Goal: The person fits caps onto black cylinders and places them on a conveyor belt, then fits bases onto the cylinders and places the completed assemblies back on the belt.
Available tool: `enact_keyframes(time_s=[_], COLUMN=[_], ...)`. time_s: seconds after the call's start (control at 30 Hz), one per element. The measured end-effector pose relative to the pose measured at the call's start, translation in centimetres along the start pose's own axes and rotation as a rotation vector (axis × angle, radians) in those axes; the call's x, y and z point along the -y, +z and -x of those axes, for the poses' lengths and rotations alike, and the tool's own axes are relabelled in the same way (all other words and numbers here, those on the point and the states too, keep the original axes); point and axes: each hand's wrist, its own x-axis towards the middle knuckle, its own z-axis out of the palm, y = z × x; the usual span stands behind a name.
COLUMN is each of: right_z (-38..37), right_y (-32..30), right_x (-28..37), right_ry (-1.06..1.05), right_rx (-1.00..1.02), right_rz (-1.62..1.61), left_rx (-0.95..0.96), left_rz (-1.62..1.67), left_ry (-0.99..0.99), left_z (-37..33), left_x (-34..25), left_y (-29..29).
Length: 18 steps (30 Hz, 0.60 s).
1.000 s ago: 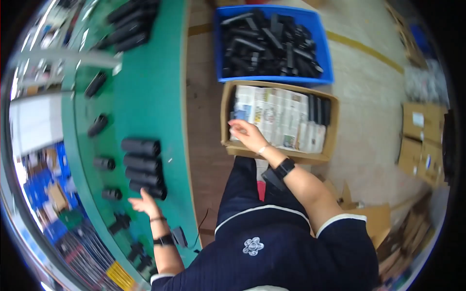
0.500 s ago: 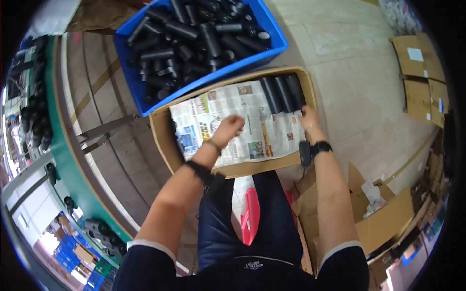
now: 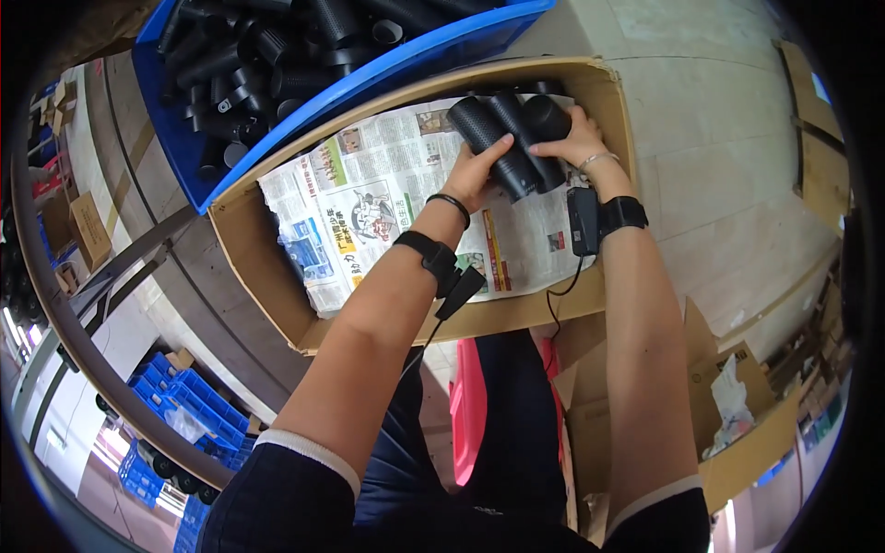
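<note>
Left hand (image 3: 470,177), right hand (image 3: 584,144): grip closed round clustered black textured cylinders (image 3: 477,124) | at: right end of cardboard carton (image 3: 452,323) | progress: looks early — cluster placed or nearly, newspaper (image 3: 318,221) left and middle bare — blue bin (image 3: 484,39) heaped with black tubes (image 3: 334,20)

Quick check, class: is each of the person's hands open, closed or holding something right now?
Left hand: holding black cylinders from their left side, fingers partly hidden.
Right hand: holding the bunch from its right.
</note>
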Motion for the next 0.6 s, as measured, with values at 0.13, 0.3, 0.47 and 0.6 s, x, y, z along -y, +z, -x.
enact_keyframes(time_s=[0.13, 0.3, 0.47, 0.6], right_z=[0.7, 7.4, 16.2, 24.2], right_y=[0.4, -0.4, 2.2, 4.2], right_x=[-0.7, 2.5, 1.5, 5.2], right_ry=[-0.389, -0.121, -0.082, -0.206], right_rx=[0.258, 0.588, 0.62, 0.594], right_rz=[-0.373, -0.793, -1.125, -1.193], left_rx=[0.152, 0.179, 0.24, 0.187], left_rz=[0.133, 0.231, 0.05, -0.015], left_ry=[-0.028, -0.046, 0.142, 0.214], left_z=[1.1, 6.1, 16.8, 27.5], left_x=[0.8, 0.5, -0.6, -3.1], left_y=[-0.3, -2.3, -3.9, -5.2])
